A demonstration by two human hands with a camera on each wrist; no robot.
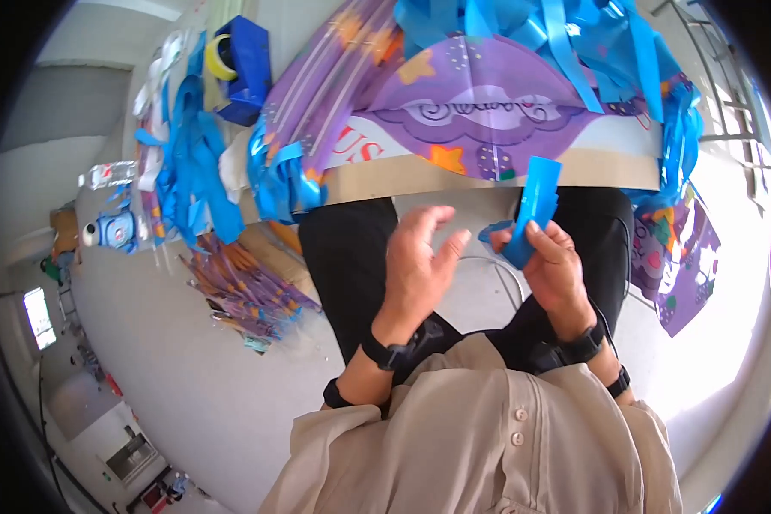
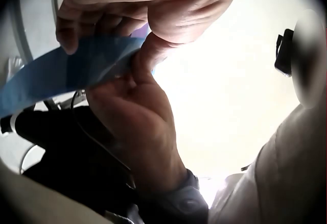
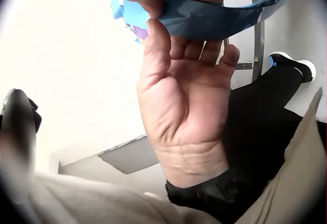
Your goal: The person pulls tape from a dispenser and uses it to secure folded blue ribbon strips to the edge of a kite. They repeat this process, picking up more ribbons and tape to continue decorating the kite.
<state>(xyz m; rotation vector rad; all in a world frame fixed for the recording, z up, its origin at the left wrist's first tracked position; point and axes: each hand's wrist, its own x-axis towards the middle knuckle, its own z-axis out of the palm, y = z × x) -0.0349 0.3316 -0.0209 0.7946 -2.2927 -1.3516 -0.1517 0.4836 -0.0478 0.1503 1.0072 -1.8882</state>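
My right hand [image 1: 558, 267] pinches a shiny blue ribbon [image 1: 540, 190] between thumb and fingers, above my lap. One flat end stands up past the thumb, while the rest bends down and around the fingers. To its left is my left hand [image 1: 421, 264], thumb and fingers spread apart with a gap between them. In the head view it is beside the ribbon, not round it. From the left wrist the ribbon [image 2: 66, 73] looks like a curved band running out leftward. The right wrist view shows the left palm [image 3: 191, 96] behind the ribbon [image 3: 209, 22].
Ahead is a table edge [image 1: 385, 178] with a purple printed banner [image 1: 488, 94] and blue ribbons [image 1: 625, 51] heaped over it. A blue tape dispenser [image 1: 247, 73] stands at left, near hanging ribbons [image 1: 199, 163]. More purple strips [image 1: 253, 287] lie on the floor.
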